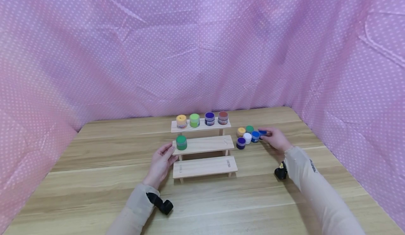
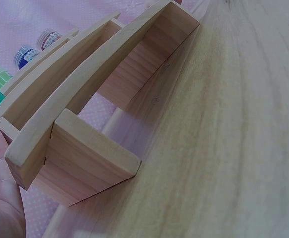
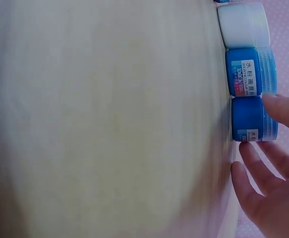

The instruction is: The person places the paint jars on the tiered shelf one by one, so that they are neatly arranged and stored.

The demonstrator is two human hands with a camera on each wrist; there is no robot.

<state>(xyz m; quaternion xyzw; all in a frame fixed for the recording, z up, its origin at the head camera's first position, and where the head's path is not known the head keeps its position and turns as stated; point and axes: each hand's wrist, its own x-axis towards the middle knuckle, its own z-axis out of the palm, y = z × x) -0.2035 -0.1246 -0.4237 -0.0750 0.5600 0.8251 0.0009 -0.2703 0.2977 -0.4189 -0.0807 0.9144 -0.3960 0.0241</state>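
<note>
A three-tier wooden stand [image 1: 202,167] is on the table. My left hand [image 1: 160,163] grips the left end of its middle tier, with a finger [image 2: 3,163] against the wood in the left wrist view. Near that end stands a green paint jar [image 1: 181,142]. To the right of the stand, my right hand [image 1: 276,138] pinches a dark blue paint jar [image 3: 247,119] between thumb and fingers, the thumb at its clear lid. Right beside it is another blue jar [image 1: 255,136], then a white jar [image 1: 247,138].
On the top tier stand yellow [image 1: 181,121], light green [image 1: 194,120], purple [image 1: 209,118] and brown-red [image 1: 223,118] jars. Near the right hand are a yellow jar [image 1: 241,132], a green jar [image 1: 249,129] and a purple jar [image 1: 240,143]. A pink dotted cloth [image 1: 199,52] hangs behind the table.
</note>
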